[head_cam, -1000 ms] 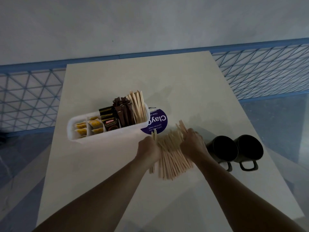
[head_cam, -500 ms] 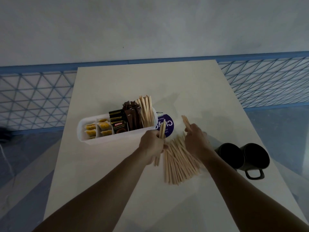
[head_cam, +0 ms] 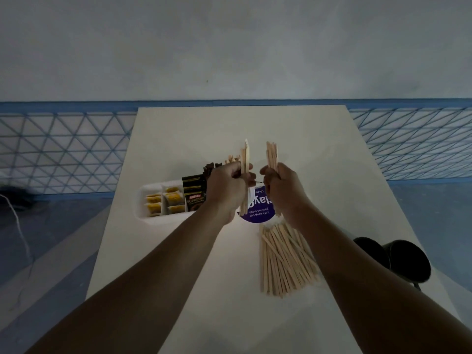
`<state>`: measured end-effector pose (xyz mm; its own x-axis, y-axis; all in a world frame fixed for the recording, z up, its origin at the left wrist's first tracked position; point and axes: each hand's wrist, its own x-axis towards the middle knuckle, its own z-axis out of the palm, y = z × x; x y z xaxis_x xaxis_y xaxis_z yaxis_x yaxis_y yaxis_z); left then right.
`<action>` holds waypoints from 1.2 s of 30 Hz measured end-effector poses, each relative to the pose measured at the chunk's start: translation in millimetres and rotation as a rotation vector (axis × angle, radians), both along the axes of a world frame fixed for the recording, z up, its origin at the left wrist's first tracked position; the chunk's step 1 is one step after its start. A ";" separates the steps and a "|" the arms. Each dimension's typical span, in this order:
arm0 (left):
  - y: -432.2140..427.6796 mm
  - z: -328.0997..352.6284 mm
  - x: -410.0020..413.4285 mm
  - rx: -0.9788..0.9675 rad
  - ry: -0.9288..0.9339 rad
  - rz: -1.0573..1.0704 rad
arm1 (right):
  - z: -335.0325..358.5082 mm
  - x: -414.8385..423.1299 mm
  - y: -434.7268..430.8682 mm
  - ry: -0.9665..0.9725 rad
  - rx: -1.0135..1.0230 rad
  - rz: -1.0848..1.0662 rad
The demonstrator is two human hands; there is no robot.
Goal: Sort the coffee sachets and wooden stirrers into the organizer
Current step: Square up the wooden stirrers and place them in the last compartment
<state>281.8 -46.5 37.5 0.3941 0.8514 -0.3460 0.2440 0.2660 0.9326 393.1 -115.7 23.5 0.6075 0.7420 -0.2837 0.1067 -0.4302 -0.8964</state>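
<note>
Now both hands hover above the counter (head_cam: pixel 229 129). The left hand (head_cam: pixel 228 186) curls tightly round a small upright bundle of stirrers (head_cam: pixel 245 159). The right hand (head_cam: pixel 282 191), just beside it, grips a second bundle (head_cam: pixel 272 154) the same way. At six o'clock from the right hand, a loose pile of stirrers (head_cam: pixel 283 259) lies on the counter. The organizer (head_cam: pixel 153 217) sits at nine o'clock of the hands, holding yellow sachets (head_cam: pixel 163 203) and black sachets (head_cam: pixel 195 199) marked "SUPREMO". A purple disc (head_cam: pixel 255 210) below the hands reads, upside down, "Let's keep our pantries clean".
</note>
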 end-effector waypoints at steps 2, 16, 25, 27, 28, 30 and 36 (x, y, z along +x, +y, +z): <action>5.7 2.5 -0.5 0.042 -0.010 0.034 | 1.6 -2.4 11.9 0.016 0.047 -0.004; 15.3 -16.6 1.4 0.245 0.108 0.161 | -15.6 -13.8 50.0 0.060 0.201 -0.010; 7.4 -32.7 5.9 0.329 0.226 0.144 | -37.7 -17.8 46.9 0.067 0.099 0.023; 7.0 -33.9 6.0 0.346 0.247 0.135 | -40.1 -18.6 46.2 0.043 0.077 0.044; 7.5 -34.2 6.0 0.354 0.254 0.132 | -39.6 -19.0 46.3 0.025 0.069 0.056; 8.8 -34.3 6.0 0.374 0.268 0.127 | -37.7 -19.1 46.4 -0.019 0.043 0.072; 13.7 -23.8 5.0 0.491 0.279 0.091 | -37.0 -15.6 46.6 -0.279 0.010 0.112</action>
